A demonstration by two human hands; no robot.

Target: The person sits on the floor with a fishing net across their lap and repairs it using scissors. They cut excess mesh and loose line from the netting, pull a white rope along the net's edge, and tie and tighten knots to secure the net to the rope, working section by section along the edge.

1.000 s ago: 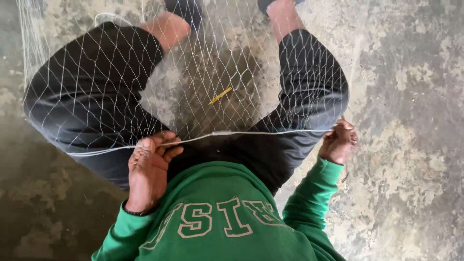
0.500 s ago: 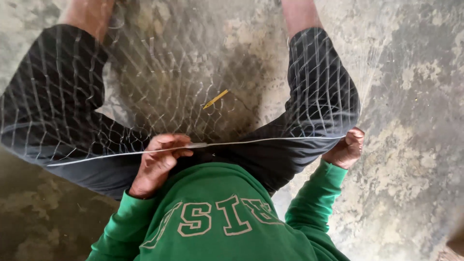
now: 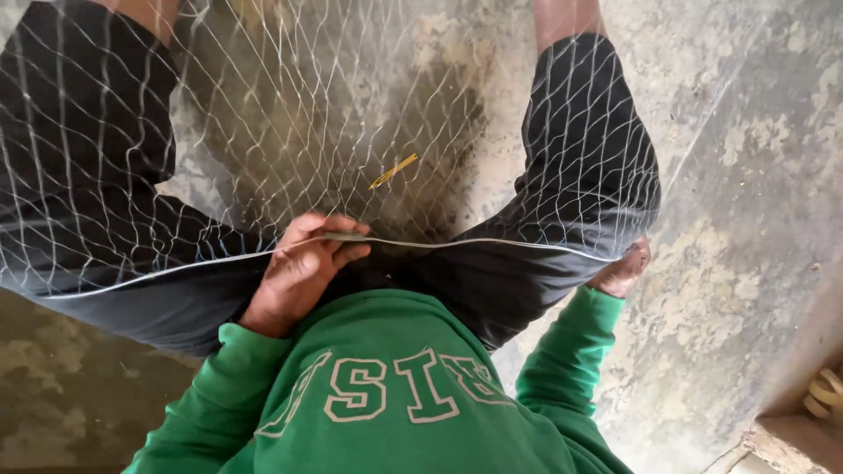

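We are stretching the net (image 3: 290, 132) across both knees to keep its edge cord (image 3: 492, 243) taut; our left hand (image 3: 299, 268) is pinching that cord, our right hand (image 3: 625, 270) is gripping its far end

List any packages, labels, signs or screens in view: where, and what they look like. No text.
No packages, signs or screens show.
Printed lettering: across the chest of the green sweatshirt, bottom centre; block letters, green fill with pale outline, upside down to the camera.
For context, the left hand pinches the white edge cord of the net over the lap; the right hand is beside the right thigh.
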